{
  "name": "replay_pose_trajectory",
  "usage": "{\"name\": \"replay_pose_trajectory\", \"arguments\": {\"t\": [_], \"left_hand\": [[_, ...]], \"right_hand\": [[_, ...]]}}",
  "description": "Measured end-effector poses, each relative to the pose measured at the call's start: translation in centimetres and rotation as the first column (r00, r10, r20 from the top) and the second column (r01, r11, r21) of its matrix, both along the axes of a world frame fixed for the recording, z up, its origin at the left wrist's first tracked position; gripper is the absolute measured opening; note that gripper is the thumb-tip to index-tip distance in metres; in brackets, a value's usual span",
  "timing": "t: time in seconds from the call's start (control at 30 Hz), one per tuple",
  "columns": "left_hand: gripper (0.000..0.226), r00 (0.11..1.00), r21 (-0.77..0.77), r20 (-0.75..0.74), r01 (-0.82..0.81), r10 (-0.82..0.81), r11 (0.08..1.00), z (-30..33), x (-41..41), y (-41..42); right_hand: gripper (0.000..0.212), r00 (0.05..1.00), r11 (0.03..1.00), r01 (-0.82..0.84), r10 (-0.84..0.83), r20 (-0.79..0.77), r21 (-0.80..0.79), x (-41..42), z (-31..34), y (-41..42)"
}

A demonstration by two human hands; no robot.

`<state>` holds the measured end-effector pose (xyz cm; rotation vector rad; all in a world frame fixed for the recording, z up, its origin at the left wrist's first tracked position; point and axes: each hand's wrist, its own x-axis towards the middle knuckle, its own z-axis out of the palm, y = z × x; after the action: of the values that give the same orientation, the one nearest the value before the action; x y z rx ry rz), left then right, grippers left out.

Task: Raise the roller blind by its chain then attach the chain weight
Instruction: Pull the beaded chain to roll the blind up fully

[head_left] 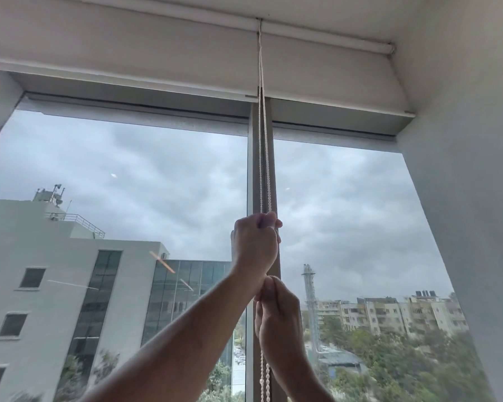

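**Two hands on the bead chain, blind rolled high**

Nearest the camera, at six o'clock, two bare forearms rise toward the middle of the window. One comes in from seven o'clock and ends in the left hand, the higher of the two, its fingers curled tight round the bead chain. Just under that wrist the right hand comes up from five o'clock, its fingers and thumb closed round the same chain. The two hands sit one above the other, almost touching.

Two white strands of chain run side by side. Below the right hand they hang loose toward six o'clock and leave the bottom edge. Above the left hand they rise straight toward twelve o'clock along the grey window mullion.

Farther off, the chain meets the roller blind, one pale sheet rolled up high, covering only the top band of the window. A second blind hangs beside it at one o'clock, equally high.

Beyond the two glass panes stand a white building at eight o'clock and apartment blocks at four o'clock under grey cloud.
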<state>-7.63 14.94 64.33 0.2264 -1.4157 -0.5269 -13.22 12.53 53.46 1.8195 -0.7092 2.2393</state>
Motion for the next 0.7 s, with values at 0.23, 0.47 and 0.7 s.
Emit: {"name": "replay_pose_trajectory", "arguments": {"t": [0.23, 0.47, 0.7], "left_hand": [[0.032, 0.999, -0.065, -0.040, 0.001, -0.003, 0.998, -2.9, 0.1, -0.9], [0.045, 0.999, -0.125, -0.044, -0.002, -0.003, 0.992, -6.4, 0.5, -1.6], [0.031, 1.000, -0.109, -0.019, -0.001, -0.001, 0.994, -9.4, 0.4, -2.5]], "right_hand": [[0.055, 0.924, 0.870, -0.379, 0.373, 0.082, 0.315, -2.1, 0.6, -0.3], [0.049, 0.908, 0.884, -0.409, 0.369, 0.198, 0.226, -1.2, 8.9, 2.0], [0.034, 0.931, 0.868, -0.355, 0.298, 0.209, 0.347, 1.0, 13.2, 3.2]]}}
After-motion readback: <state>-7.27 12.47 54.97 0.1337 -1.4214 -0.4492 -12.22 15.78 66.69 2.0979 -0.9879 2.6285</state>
